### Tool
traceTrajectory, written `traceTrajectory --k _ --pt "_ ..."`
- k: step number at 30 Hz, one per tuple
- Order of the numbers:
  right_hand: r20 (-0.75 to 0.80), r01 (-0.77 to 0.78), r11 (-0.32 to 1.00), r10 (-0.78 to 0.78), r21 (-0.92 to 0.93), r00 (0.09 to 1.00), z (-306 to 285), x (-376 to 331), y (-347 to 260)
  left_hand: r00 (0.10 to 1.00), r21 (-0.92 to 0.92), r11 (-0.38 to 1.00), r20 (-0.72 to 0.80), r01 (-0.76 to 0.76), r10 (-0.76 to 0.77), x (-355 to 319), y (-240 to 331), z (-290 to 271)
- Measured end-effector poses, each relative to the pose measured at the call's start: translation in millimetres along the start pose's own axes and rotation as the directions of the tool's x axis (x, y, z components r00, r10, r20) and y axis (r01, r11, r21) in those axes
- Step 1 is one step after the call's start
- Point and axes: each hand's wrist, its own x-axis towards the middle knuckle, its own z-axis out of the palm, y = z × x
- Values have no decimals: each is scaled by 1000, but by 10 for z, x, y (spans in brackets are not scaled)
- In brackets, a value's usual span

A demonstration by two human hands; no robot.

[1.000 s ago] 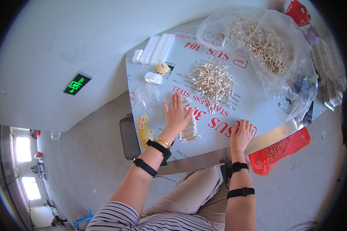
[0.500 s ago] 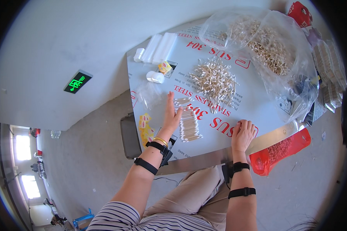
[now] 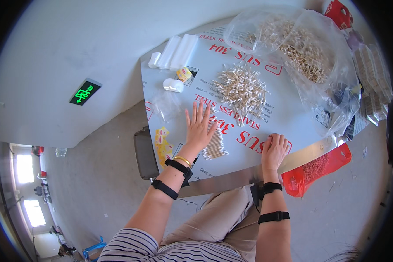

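Note:
My left hand [image 3: 199, 129] lies palm down with its fingers spread, covering the upper left part of a neat row of cotton swabs [image 3: 215, 146]. The swabs lie side by side on the printed metal tabletop [image 3: 192, 170]. My right hand [image 3: 274, 146] rests near the table's front edge with its fingers curled in; whether anything is inside them is hidden. A loose heap of cotton swabs [image 3: 242, 89] lies beyond the row, between both hands and the far side.
A big clear bag of swabs [image 3: 303, 52] fills the far right. Plastic sleeves [image 3: 179, 52], a clear roll [image 3: 173, 85] and yellow labels [image 3: 163, 142] lie at left. Bundled packs [image 3: 371, 74] stand at the right edge. A red bag [image 3: 294, 183] hangs below the front edge.
My left hand has turned from its edge to palm down and spread over the row of swabs, moving slightly right. The right hand stays in place.

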Motion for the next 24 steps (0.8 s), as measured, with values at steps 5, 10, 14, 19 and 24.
traceTrajectory --k 5,10,14,19,24 --pt "5 -4 1000 4 12 1000 9 -6 -3 988 116 992 153 -48 30 -215 90 -93" --pt "3 -9 1000 9 -5 1000 -9 7 -4 984 72 997 176 -21 8 -248 97 12" --pt "6 -17 1000 17 -6 1000 13 1 -6 987 58 998 158 -10 1 -170 122 20" --pt "2 -11 1000 11 1 1000 5 1 16 995 -100 991 39 91 -87 -104 -2 -42" --pt "6 -11 1000 11 -2 1000 1 2 -17 985 -378 920 -87 106 -149 -106 -247 -34"
